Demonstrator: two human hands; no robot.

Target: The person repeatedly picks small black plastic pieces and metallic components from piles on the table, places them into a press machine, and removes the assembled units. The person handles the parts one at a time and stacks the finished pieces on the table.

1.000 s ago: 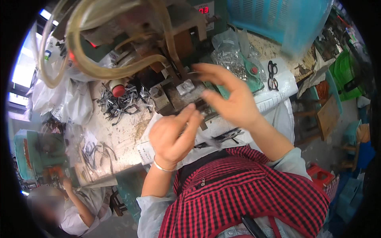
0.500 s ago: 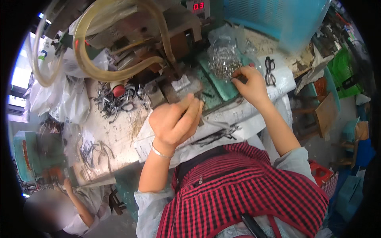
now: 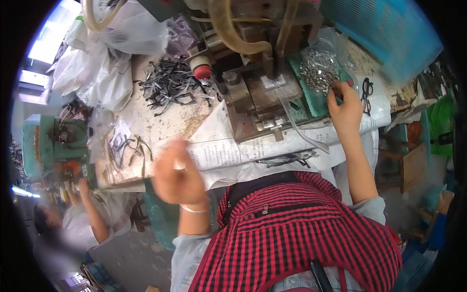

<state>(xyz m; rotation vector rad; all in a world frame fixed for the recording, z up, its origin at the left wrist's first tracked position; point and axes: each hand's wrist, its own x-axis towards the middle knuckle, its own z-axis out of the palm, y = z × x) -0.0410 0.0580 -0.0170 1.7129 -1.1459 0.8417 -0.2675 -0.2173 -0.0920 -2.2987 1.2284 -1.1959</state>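
Observation:
My left hand (image 3: pixel 179 175) is smeared by motion near the table's front edge; its fingers cannot be read. At the edge of a heap of small shiny metal parts (image 3: pixel 318 73), my right hand (image 3: pixel 346 109) has its thumb and fingertips drawn together; anything between them is too small to make out. The heap lies in a clear plastic bag on a green tray (image 3: pixel 304 107). A clear grey eyeglass temple (image 3: pixel 305 135) reaches from the metal fixture (image 3: pixel 253 92) of a bench machine toward me, touched by neither hand.
A tangle of dark eyeglass temples (image 3: pixel 168 87) lies left of the machine's red button (image 3: pixel 202 72). More temples (image 3: pixel 292 158) rest on the paper in front. Black eyeglasses (image 3: pixel 367 96) lie right of my right hand. A blue crate (image 3: pixel 384 34) stands behind; a person (image 3: pixel 73 224) works at far left.
My left hand has moved away from the fixture, left and toward me, uncovering the clear temple there. My right hand stays by the metal parts. The view has shifted left.

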